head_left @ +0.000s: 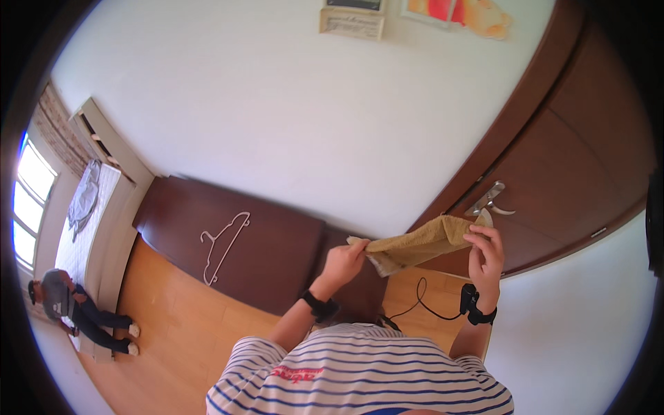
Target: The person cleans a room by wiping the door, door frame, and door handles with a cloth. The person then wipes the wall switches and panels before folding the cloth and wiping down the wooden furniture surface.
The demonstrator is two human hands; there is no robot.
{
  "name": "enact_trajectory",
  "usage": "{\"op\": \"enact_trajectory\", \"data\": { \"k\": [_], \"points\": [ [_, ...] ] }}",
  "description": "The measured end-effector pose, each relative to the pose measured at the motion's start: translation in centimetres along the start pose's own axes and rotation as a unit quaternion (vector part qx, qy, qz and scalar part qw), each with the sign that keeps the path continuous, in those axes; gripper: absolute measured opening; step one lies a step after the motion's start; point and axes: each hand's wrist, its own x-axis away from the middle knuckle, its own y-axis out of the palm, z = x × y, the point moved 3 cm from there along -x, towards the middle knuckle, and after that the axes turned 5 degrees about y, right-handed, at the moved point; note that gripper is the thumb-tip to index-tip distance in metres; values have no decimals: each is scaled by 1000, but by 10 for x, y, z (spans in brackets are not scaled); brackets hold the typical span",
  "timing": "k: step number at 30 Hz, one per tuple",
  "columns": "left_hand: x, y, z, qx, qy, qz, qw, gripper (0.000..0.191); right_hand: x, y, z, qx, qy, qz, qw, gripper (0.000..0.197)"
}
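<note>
A tan cloth, seemingly a towel [421, 243], is stretched between my two hands in front of my chest. My left hand [345, 263] pinches its left end, near a pale edge. At the other end, the fingers and thumb of my right hand [486, 254] grip the cloth close to a pale corner that sticks up. The towel sags a little and is folded along its upper side. A white clothes hanger [224, 250] lies on the dark brown tabletop [280, 259], to the left of my left hand and apart from it.
A brown door [550, 171] with a metal handle [490, 199] stands behind my right hand. A black cable [430, 311] runs from my right wrist strap. At far left, a person [78, 311] sits on the edge of a bed [106, 207] with a grey garment [84, 199] on it.
</note>
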Motion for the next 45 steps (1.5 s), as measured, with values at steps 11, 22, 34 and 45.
{"op": "enact_trajectory", "data": {
  "k": [11,22,34,45],
  "points": [
    [-113,-62,89,-65,280,200,937,43,-95,-1,16,247,-89,68,963,76],
    [-259,-85,41,-142,169,253,942,64,-286,78,72,281,-222,282,890,51],
    [-357,-130,-15,435,22,299,849,25,-281,112,100,312,-256,358,842,47],
    [-376,-158,58,-54,240,349,904,62,-282,113,105,312,-240,361,845,46]
  ]
}}
